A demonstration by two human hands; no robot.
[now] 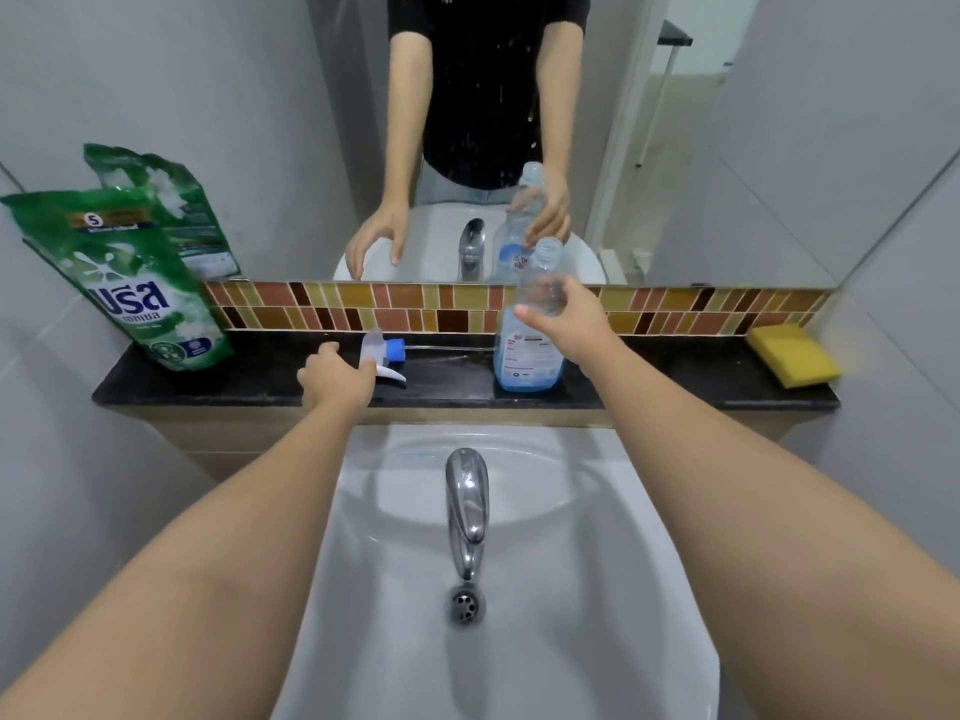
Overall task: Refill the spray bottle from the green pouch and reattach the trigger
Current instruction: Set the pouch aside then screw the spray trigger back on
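Note:
A clear spray bottle [530, 350] stands upright on the black ledge [260, 376], neck uncapped, with blue liquid in its lower part. My right hand [566, 317] wraps around the bottle's upper body. The trigger head [387, 356], white with a blue collar and a thin dip tube running right, lies flat on the ledge. My left hand [332, 374] reaches over it, fingers spread and touching its white end. The green pouch [135, 272] leans upright against the wall at the ledge's left end, its top torn open.
A yellow sponge [792, 356] lies at the ledge's right end. Below the ledge is a white basin [597, 563] with a chrome tap [467, 506] and drain [466, 605]. A mirror [260, 122] above a tiled strip reflects my arms and the bottle.

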